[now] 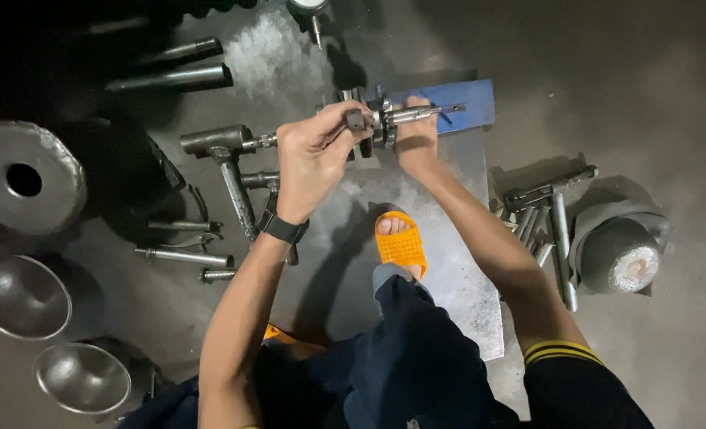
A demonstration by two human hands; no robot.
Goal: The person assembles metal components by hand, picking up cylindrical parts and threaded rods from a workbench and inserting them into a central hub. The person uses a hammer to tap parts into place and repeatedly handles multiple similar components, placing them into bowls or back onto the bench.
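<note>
Holding a metal shaft assembly [396, 117] above the floor, both hands on it. Left hand [315, 156]: fingers curled shut, pinching a small dark square-headed piece [356, 120] against the assembly's flanged end; black wristband [283, 229] on that wrist. Right hand [415, 137]: closed around the assembly from below, thumb over the shaft, whose thin tip points to my right. Under the hands: grey metal plate [464, 262] lying on the floor, with a blue block [466, 97] at its far end. My foot in an orange sandal [401, 245] rests on the plate. On my left: a T-shaped steel tool [230, 171], loose bolts and rods [184, 256], two tapered steel tubes [179, 66], a thick disc with a centre hole [25, 178], two polished bowls [21, 295]. On my right: a bundle of long bolts [550, 222] just beside a rounded metal lump [621, 256].
</note>
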